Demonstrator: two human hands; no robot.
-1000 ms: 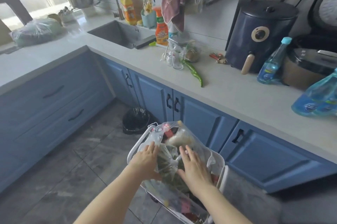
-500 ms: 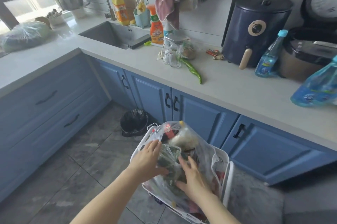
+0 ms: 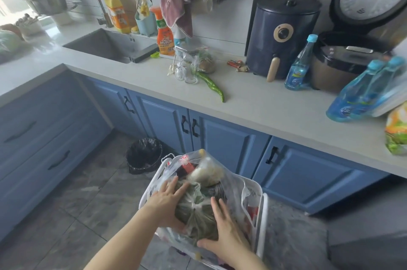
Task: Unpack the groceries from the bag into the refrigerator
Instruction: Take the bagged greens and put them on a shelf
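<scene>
Both hands, my left hand [image 3: 166, 200] and right hand [image 3: 222, 229], cup the tied packet of greens [image 3: 196, 212] from opposite sides, fingers spread for support. It sits low centre, atop the grocery bag [image 3: 246, 192], ready to lift.

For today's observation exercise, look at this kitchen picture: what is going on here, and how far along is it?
A person is unpacking shopping. Both hands reach into a clear plastic grocery bag that sits in a white-framed cart beside the blue cabinets. The left hand and right hand cup a tied clear bag of leafy greens from either side, and it is still inside the grocery bag. Other wrapped items remain under and behind it. No refrigerator is in view. A green pepper lies on the countertop.
</scene>
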